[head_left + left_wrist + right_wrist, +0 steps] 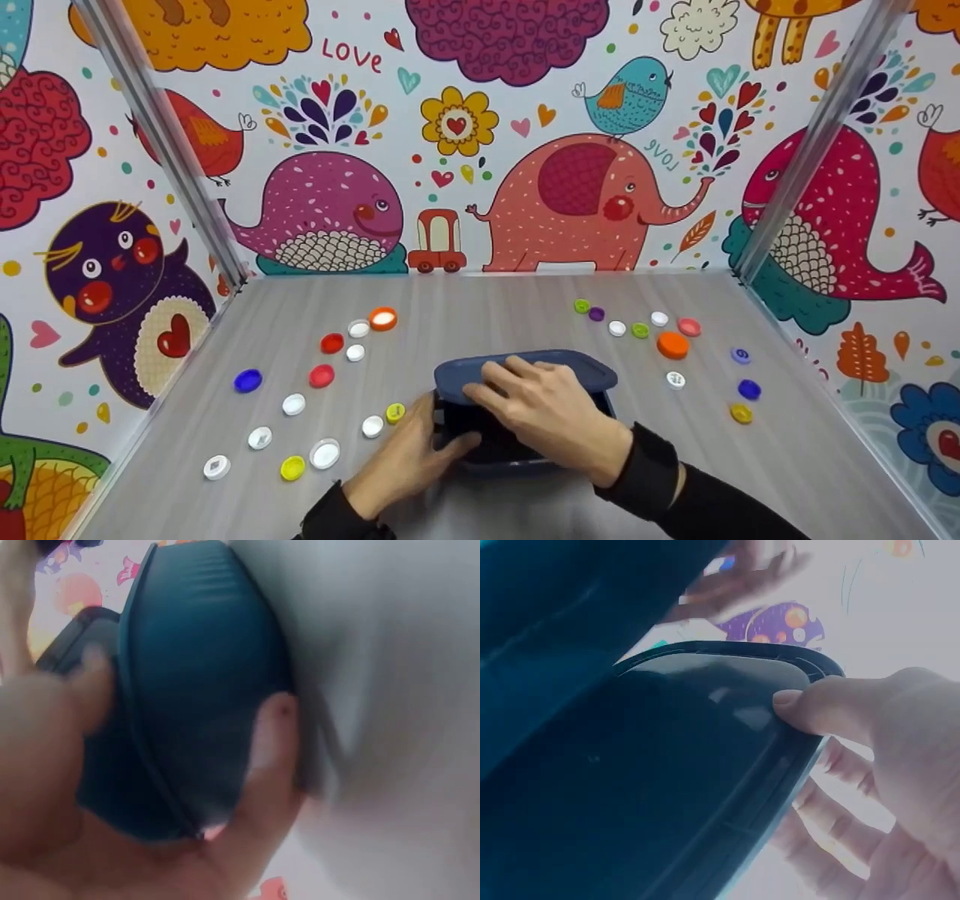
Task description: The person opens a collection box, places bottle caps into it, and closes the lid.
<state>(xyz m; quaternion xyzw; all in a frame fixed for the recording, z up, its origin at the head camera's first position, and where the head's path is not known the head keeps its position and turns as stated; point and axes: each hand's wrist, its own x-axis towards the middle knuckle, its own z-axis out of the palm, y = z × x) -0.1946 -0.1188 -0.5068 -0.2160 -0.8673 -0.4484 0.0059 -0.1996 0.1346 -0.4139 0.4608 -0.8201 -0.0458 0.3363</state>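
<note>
A dark blue plastic container [517,469] stands near the front of the table, its inside dark. My left hand [409,456] grips it at the left side, thumb over the rim; the left wrist view shows a finger against the outer wall [202,675]. With my right hand [547,409] I hold the container's blue lid [459,380], raised and tilted above the opening. In the right wrist view the thumb [802,706] presses the underside of the lid [697,735], and the other fingers are on its far side.
Bottle caps lie scattered over the grey table [480,311]. On the left are several, including a blue cap [248,381] and a yellow cap [292,469]. More lie right, around an orange cap [673,345]. Cartoon-printed walls [450,67] enclose the back and sides.
</note>
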